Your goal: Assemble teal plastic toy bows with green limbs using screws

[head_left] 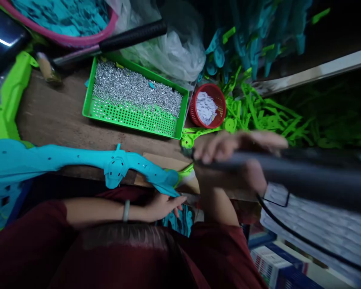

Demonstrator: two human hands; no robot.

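Observation:
A dark, long, rod-shaped powered driver (307, 170) is in my right hand (240, 150), its fingers wrapped round the front end. Both are smeared by motion. The driver's narrow tip points left over the bench, and a black cable (289, 230) hangs below it. My left hand (162, 206) lies at the bench's near edge, fingers loosely stretched out and apart, seeming to touch the right end of a long blue plastic toy part (78, 155). A bright green plastic piece (185, 173) shows beneath that end.
Behind the blue part stands a green perforated tray (135, 125) of small metal screws. Beside it are a red basket (194, 110) of white slips and piled green parts (264, 116). A black-handled hammer (132, 36) lies behind the tray, near a pink-rimmed tub (110, 26) of blue pieces.

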